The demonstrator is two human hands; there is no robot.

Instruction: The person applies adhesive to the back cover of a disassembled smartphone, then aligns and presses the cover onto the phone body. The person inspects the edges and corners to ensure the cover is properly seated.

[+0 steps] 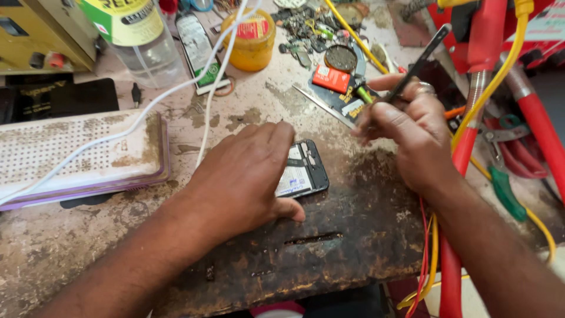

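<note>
Scarred brown tabletop (pixel 365 235) held an opened phone (pixel 305 171) at centre, pinned flat under the left hand (pixel 244 176). The right hand's (pixel 412 135) grip pinched black tweezers (pixel 419 62); firm pinning seemed wise.

1. Premises: a small electronics repair workshop, apparently for mobile phones.
2. Work surface: a worn, stained workbench (pixel 70 247) with flaking finish and a dark scorched patch.
3. Evidence of trade: an opened phone (pixel 306 168) with its back removed lies on the bench; another phone (pixel 197 50) lies further back.
4. Loose small parts (pixel 306 26) and scrap are heaped at the rear.
5. Tooling: red-handled cutters (pixel 471 141), green-handled pliers (pixel 506 188), yellow cable (pixel 500 65), a white cable (pixel 147 109).
6. Consumables: a yellow jar (pixel 253 38) and a clear plastic bottle (pixel 141 38).
</note>
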